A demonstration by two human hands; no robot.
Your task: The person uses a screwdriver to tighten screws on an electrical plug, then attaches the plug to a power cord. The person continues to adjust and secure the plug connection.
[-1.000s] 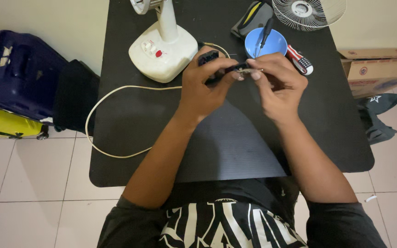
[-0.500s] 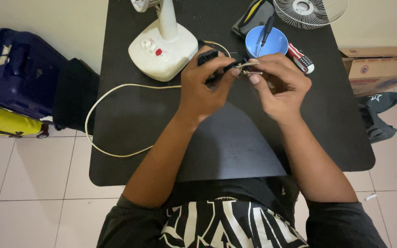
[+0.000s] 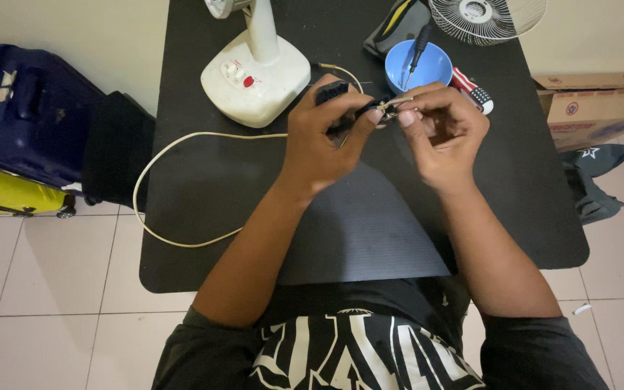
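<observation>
Little has changed since a second ago: the left hand (image 3: 319, 141) keeps its closed grip on the small black part (image 3: 335, 94) above the black surface (image 3: 204, 180); the right hand (image 3: 442, 133) still pinches its metal end (image 3: 393, 107).

1. The left hand (image 3: 323, 137) grips a small black part (image 3: 337, 97) just in front of the white fan base (image 3: 256, 76).
2. The right hand (image 3: 442, 133) pinches a thin metal piece (image 3: 393, 105) at that part's tip.
3. A blue bowl (image 3: 419, 65) sits right of the base.
4. A cream cord (image 3: 182, 144) loops left of it.
</observation>
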